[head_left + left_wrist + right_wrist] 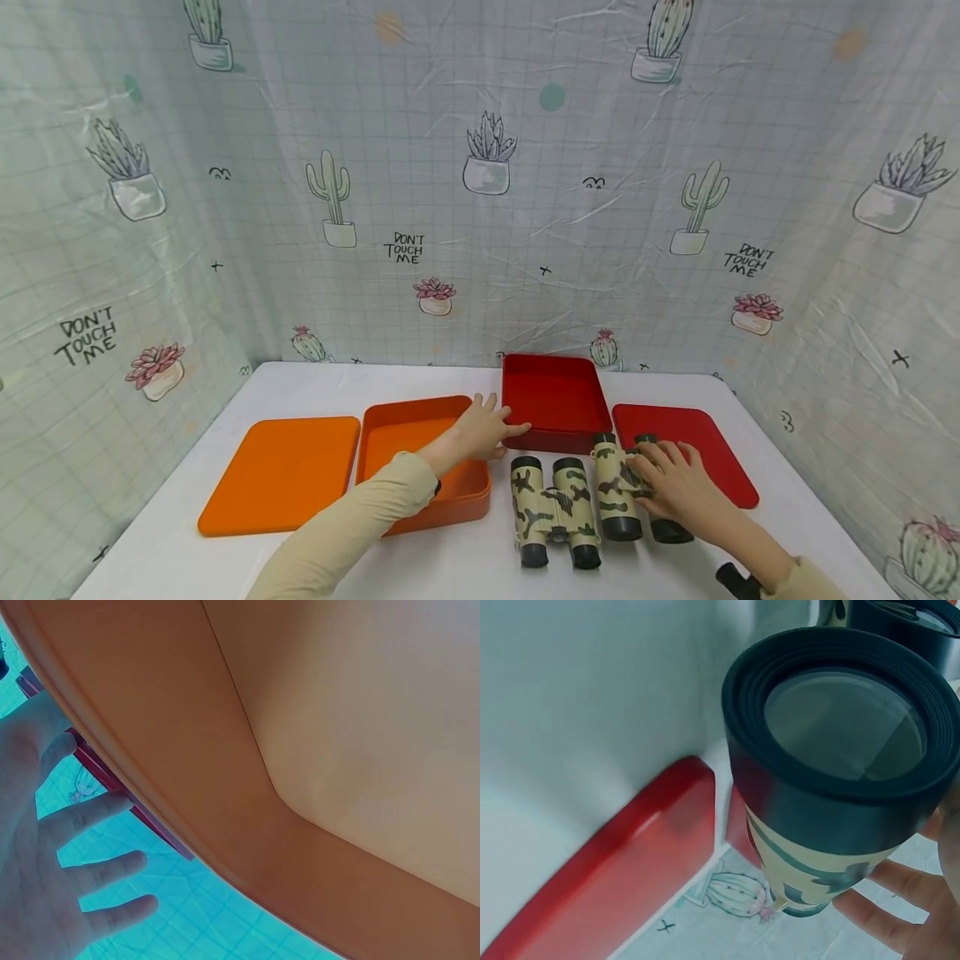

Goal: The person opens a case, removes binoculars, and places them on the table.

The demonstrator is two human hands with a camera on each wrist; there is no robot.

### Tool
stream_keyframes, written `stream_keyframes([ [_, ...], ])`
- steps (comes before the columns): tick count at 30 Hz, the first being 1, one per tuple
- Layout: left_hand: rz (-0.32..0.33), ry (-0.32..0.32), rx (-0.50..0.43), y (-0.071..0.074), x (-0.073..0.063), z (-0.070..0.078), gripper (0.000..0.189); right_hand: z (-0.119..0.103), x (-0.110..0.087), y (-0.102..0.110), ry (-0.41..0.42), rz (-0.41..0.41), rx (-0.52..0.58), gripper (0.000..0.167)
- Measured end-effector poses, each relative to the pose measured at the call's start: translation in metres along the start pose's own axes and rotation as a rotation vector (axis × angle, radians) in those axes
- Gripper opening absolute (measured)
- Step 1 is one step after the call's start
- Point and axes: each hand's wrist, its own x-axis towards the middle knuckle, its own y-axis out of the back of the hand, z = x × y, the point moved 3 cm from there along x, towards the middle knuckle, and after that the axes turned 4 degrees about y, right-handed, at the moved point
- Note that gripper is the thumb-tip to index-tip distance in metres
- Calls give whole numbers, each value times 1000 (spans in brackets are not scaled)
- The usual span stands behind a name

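Note:
My left hand (480, 427) is over the right side of an open orange box (453, 512), its fingers spread apart. Nearest to those fingertips stands an open red box (558, 440); whether they touch it I cannot tell. My right hand (678, 483) grips a pair of camouflage binoculars (609, 479) from above, fingers curled over its right barrel and middle. One wide black-rimmed lens (847, 724) fills much of the right wrist view, with fingers (907, 889) behind the barrel. A second camouflage pair of binoculars (528, 492) lies just left of the held one.
A flat orange lid (288, 475) lies left of the orange box. Beyond the right hand a flat red lid (712, 450) lies on the white table (165, 533). Something black (731, 577) shows beside the right wrist, its kind unclear. Printed curtains (487, 233) enclose the table.

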Motion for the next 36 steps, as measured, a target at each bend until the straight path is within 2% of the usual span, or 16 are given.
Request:
stream_keyframes([
  [6,3,1,1,1,0,-1,55,-4,-8,-3,-27,-94,40,56],
  [14,-6,7,-7,3,-1,-1,55,-10,-19,-3,1,-113,74,53],
  [21,-2,10,-9,0,0,0,56,-15,-25,-6,-23,-220,143,50],
  [36,5,11,-13,-2,1,0,56,-20,-33,-11,-8,-241,148,47],
])
